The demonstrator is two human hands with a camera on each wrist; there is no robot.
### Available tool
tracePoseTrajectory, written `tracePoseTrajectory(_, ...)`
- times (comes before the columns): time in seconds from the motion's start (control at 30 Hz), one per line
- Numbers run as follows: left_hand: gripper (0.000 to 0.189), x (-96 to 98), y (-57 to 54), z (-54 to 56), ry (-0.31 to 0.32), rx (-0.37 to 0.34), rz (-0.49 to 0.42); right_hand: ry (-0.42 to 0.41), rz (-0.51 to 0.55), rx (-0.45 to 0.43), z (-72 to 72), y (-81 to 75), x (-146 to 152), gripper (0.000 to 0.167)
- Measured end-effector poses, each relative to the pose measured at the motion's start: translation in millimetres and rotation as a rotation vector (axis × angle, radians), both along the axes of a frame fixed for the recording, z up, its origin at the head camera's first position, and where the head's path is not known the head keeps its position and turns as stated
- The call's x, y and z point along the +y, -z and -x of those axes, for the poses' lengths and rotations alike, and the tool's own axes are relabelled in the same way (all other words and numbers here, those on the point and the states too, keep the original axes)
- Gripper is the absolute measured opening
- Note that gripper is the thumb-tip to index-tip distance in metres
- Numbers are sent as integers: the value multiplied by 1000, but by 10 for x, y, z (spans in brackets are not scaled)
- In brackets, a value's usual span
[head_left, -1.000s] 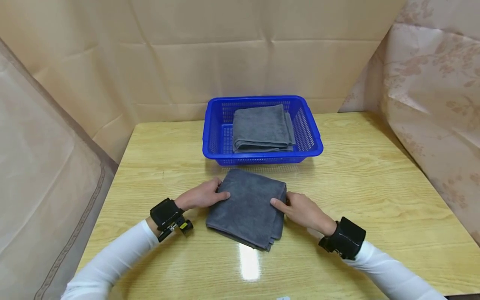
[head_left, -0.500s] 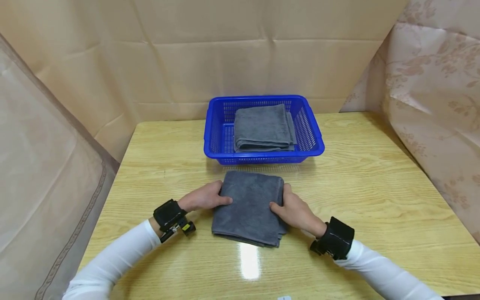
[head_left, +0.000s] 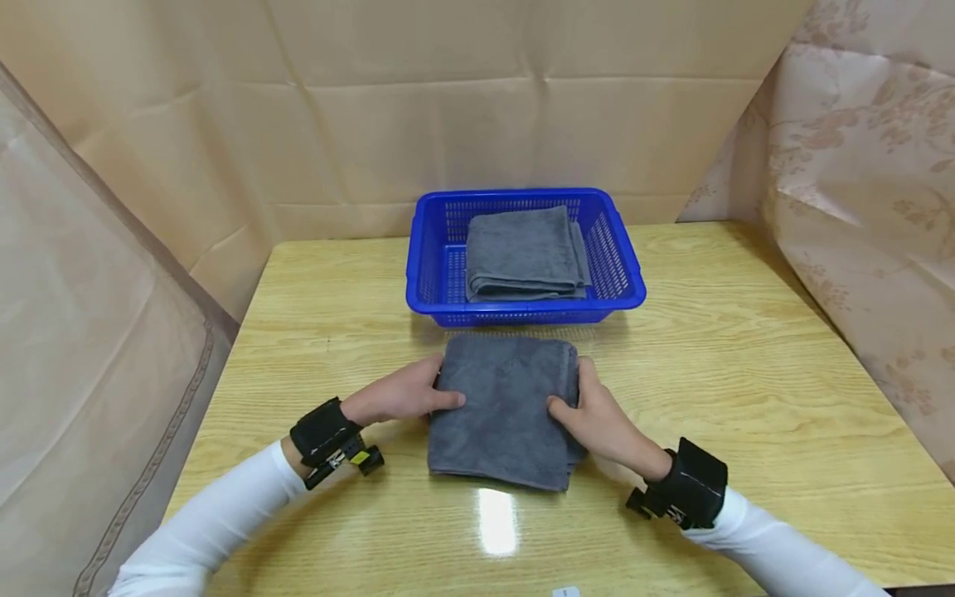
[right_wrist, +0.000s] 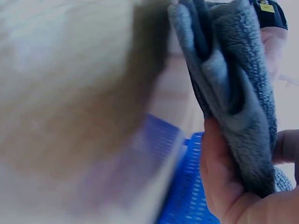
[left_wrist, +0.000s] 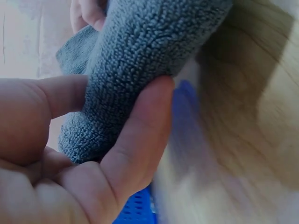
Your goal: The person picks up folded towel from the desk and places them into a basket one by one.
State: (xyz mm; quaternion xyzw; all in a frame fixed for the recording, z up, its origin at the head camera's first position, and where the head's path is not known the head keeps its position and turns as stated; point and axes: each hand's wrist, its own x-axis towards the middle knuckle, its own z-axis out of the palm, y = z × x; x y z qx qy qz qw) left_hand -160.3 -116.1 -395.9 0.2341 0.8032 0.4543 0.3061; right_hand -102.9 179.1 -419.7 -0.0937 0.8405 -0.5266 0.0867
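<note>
A folded dark grey towel [head_left: 503, 414] is held between both hands in front of the basket. My left hand [head_left: 403, 390] pinches its left edge, thumb on top and fingers beneath, as the left wrist view shows on the thick rolled fold [left_wrist: 135, 60]. On the opposite edge my right hand [head_left: 604, 419] grips it the same way. In the right wrist view the layered folds [right_wrist: 238, 102] sit between thumb and fingers. Behind stands a blue perforated basket [head_left: 525, 313] with more folded grey towels [head_left: 522, 253] inside.
The light wood table [head_left: 746, 398] carries the basket near its back edge. A beige cloth [head_left: 410, 124] hangs behind it, and patterned cloth [head_left: 873, 207] hangs at the right. A small white tag [head_left: 565, 591] lies at the front edge.
The towel has turned to sit squarer to the basket and shifted slightly right, both hands holding its sides. The basket and its towels look unmoved.
</note>
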Motion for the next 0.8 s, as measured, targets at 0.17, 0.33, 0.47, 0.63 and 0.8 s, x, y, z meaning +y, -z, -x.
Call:
tracePoseTrajectory(0.17, 57, -10, -268, -43, -21, -25, -12, -18, 11, 89, 0, -249, 44, 48)
tracePoseTrajectory(0.33, 54, 44, -537, 59, -44, -20, -10, -13, 24, 188, 78, -482, 112, 51)
tracePoseTrajectory(0.47, 50, 110, -765, 222, -91, 14, -4, -9, 28, 232, 285, -665, 162, 53)
tracePoseTrajectory(0.63, 46, 207, -1022, 517, -138, 72, -12, 17, 35, 268, 624, -928, 222, 58)
tracePoseTrajectory(0.8, 52, 359, -1261, 849, -194, 121, 31, 81, 49, 235, 1017, -1185, 260, 61)
